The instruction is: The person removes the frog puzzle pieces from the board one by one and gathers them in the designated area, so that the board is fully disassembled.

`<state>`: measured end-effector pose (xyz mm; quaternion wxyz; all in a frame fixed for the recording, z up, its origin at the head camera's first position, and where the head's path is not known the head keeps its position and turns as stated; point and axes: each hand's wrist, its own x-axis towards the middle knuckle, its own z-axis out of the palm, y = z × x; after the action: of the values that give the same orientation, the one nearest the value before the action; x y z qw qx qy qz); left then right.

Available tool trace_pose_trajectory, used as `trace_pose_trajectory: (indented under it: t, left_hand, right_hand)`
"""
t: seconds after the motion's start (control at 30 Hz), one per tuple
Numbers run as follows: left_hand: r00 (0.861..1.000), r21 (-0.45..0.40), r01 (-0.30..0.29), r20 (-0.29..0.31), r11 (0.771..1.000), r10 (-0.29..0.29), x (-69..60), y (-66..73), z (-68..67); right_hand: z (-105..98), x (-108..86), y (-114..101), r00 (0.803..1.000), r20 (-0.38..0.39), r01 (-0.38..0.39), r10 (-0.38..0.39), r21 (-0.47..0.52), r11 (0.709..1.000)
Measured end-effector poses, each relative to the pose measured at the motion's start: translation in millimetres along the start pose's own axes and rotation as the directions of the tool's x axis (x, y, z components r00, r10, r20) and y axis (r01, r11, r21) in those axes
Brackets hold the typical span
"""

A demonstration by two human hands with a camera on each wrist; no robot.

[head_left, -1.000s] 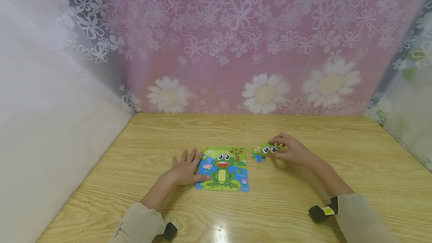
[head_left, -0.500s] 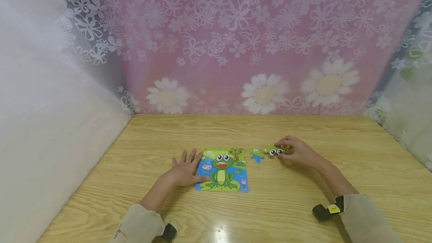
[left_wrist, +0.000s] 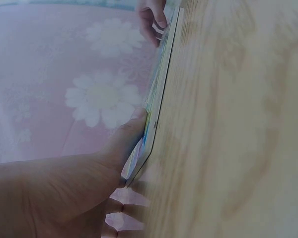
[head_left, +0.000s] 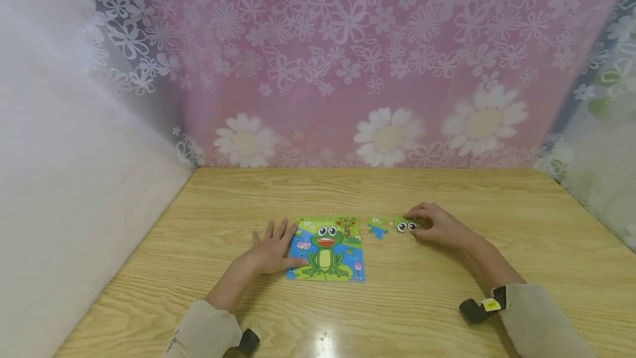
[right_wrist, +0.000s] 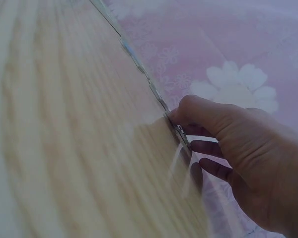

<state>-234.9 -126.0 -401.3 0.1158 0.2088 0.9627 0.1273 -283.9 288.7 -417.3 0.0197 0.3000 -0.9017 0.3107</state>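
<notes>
A square frog picture board [head_left: 325, 261] lies flat on the table in the head view. My left hand [head_left: 270, 253] rests at its left edge with fingers spread, the thumb lying over the picture. To the board's right is a small green-and-blue jigsaw piece [head_left: 378, 230]. Just right of that, my right hand [head_left: 439, 228] pinches a jigsaw piece with the frog's eyes [head_left: 403, 227] between thumb and fingers, low at the tabletop. In the right wrist view, the pieces show only as a thin edge-on line under the fingertips. The left wrist view shows the board's side edge [left_wrist: 161, 99] by my thumb.
A wood-grain table [head_left: 407, 314] extends around the board and pieces. Behind it hangs a pink flowered curtain [head_left: 323, 70], with a pale white sheet [head_left: 99, 181] along the left side. A black wrist device [head_left: 477, 311] sits at my right cuff.
My right hand has drawn the eye piece to the right and down, from over the green-and-blue piece to beside it. The left hand has stayed on the board's edge.
</notes>
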Motion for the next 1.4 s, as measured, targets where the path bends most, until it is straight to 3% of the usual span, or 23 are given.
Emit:
trace_pose_trajectory:
  t: [0.43,0.6,1.0,1.4]
  left_hand:
    - [1.0,-0.013,0.008,0.005,1.0,-0.008,-2.6,-1.2,-1.0]
    - [1.0,-0.019,0.009,0.007,1.0,-0.009,-2.9,0.3,-1.4]
    - [1.0,-0.023,0.006,0.009,1.0,-0.005,-5.4,4.1,-2.0]
    - [1.0,-0.005,0.016,0.002,1.0,-0.016,-2.9,4.8,-4.4]
  right_hand:
    - [1,2.6,-2,1.0,-0.004,-0.022,0.022,0.037,0.999]
    - [1,6.1,-14,1.0,-0.017,0.018,-0.017,0.052,0.998]
    - [26,44.2,-50,0.994,0.066,0.084,-0.09,0.094,0.992]
    - [59,81.3,-78,0.991,0.107,0.089,-0.083,-0.048,0.995]
